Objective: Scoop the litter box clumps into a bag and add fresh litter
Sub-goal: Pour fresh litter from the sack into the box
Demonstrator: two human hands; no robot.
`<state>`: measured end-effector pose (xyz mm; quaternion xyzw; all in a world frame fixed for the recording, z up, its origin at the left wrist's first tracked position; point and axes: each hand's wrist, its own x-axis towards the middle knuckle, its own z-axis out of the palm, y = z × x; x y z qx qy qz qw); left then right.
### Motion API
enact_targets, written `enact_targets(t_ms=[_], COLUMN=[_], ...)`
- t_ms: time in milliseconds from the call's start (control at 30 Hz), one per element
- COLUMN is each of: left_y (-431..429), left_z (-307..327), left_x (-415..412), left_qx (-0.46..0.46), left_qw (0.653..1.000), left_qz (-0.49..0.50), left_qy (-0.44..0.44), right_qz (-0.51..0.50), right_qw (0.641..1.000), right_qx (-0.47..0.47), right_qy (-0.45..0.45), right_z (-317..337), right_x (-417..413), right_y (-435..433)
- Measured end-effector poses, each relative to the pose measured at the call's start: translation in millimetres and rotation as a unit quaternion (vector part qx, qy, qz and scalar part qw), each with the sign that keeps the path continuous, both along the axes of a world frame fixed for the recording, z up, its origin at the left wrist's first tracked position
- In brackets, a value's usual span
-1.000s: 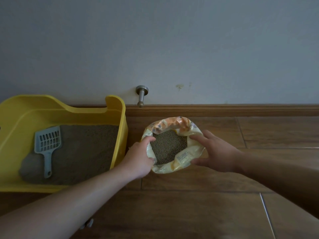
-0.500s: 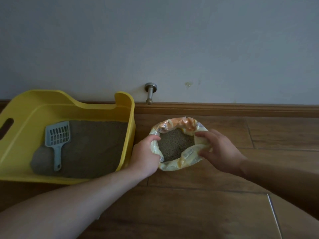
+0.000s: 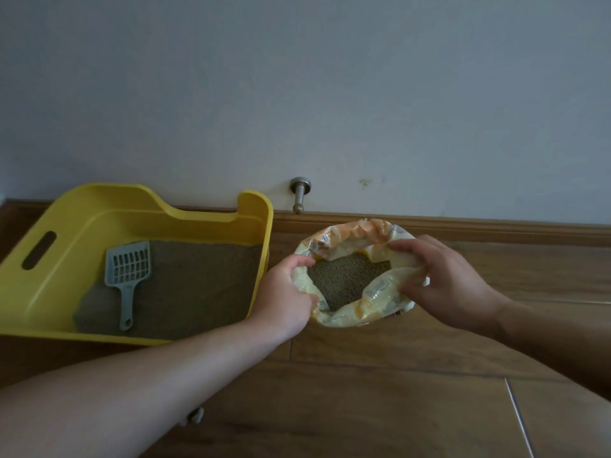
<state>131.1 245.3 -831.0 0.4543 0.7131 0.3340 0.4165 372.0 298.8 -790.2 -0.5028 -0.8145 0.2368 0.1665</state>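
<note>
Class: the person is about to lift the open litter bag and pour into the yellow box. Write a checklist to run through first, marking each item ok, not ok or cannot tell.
1. Left hand grips the rim of the bag on the side toward the box: ok.
2. Right hand pinches the opposite rim: ok.
3. Bag mouth open, fresh litter showing: ok.
4. Box close beside the bag: ok.
5. Scoop out of the pour path: not ok, it lies on the litter in the box.
6. All clumps removed: cannot tell.
</note>
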Motion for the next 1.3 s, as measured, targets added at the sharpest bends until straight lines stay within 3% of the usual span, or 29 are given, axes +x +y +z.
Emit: enact_targets(t_ms=[567, 1100, 1300], left_y=[-18, -35, -40], left_z=[63, 42, 32], left_x=[-48, -114, -128], left_qx=[0.052, -0.003, -0.014], left_qw=[0.994, 0.967, 0.957], left_qz=[0.045, 0.100, 0.120], left_qy=[-0.083, -0.233, -0.262], right_qz=[0.032, 0.061, 0.071], right_qw=[0.999, 0.997, 0.994], right_qx=[0.036, 0.030, 0.000], right_qy=[0.015, 0.038, 0.088], right_z=[100, 114, 107], right_x=[-57, -149, -173], right_y=[-13, -13, -12])
